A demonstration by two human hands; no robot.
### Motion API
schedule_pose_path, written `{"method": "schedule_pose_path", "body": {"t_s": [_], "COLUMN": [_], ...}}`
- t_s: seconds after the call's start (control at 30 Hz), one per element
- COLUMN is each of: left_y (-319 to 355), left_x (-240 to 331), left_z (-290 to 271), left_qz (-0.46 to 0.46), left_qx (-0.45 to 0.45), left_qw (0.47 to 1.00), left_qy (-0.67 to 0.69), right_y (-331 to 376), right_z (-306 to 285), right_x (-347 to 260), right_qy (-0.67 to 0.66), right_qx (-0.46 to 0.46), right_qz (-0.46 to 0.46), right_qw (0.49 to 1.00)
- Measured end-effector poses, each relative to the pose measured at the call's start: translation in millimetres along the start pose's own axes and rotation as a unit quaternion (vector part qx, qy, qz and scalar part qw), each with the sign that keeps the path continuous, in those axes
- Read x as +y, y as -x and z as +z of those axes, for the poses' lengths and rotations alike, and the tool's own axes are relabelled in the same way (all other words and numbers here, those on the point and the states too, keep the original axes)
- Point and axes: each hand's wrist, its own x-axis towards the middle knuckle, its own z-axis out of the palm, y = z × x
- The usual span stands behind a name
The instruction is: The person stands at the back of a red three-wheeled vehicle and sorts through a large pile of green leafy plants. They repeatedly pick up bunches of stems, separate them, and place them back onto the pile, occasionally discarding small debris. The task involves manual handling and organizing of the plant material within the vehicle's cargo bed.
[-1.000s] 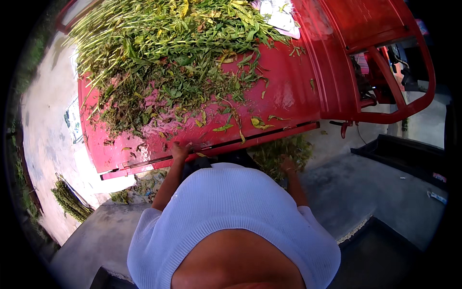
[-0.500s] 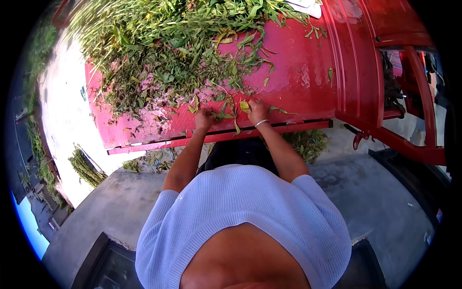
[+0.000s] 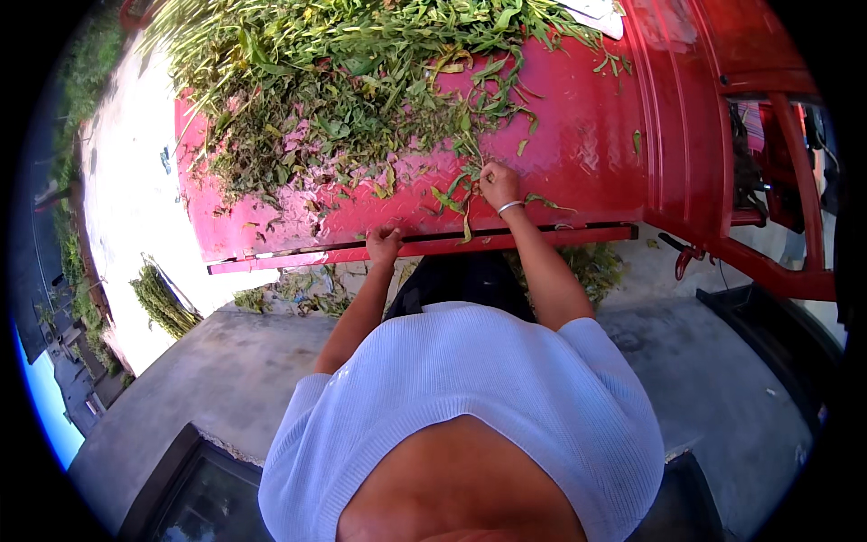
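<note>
My right hand point(image 3: 499, 186), with a pale bracelet at the wrist, is over the red metal truck bed point(image 3: 578, 163). Its fingers are pinched at a thin leafy stem point(image 3: 466, 212), whose long green and yellowish leaves hang down toward me. At the bed's near edge, my left hand point(image 3: 384, 244) has its fingers curled together; whatever is between them, if anything, is too small to make out. Beyond both hands spreads a heap of loose green leaves point(image 3: 343, 126), some of them wilted. A single leafy sprig point(image 3: 548, 202) lies just right of my right hand.
Long cut stalks point(image 3: 190, 41) are piled at the far left. A white cloth or bag point(image 3: 596, 16) lies at the far right, near the red cab frame point(image 3: 799, 181). A bundle of stalks point(image 3: 163, 303) rests on the ground at left, and fallen leaves point(image 3: 587, 268) lie under the bed's edge.
My left hand has drawn back toward the bed's near edge, away from the leafy stem. My right hand has moved a little farther out and right. The yellow leaf at its fingertips no longer shows.
</note>
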Motion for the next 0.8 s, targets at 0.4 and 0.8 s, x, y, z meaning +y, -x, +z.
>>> {"method": "schedule_pose_path", "body": {"t_s": [0.4, 0.8], "left_y": [-10, 112], "left_x": [-8, 97], "left_z": [42, 152], "left_qz": [0.005, 0.285], "left_qx": [-0.125, -0.512], "left_qw": [0.992, 0.801], "left_qy": [0.003, -0.121], "right_y": [49, 103], "right_z": [50, -105], "right_x": [-74, -15], "right_qy": [0.231, -0.193], "right_qx": [-0.222, -0.03], "right_qz": [0.152, 0.182], "right_qw": [0.935, 0.964]}}
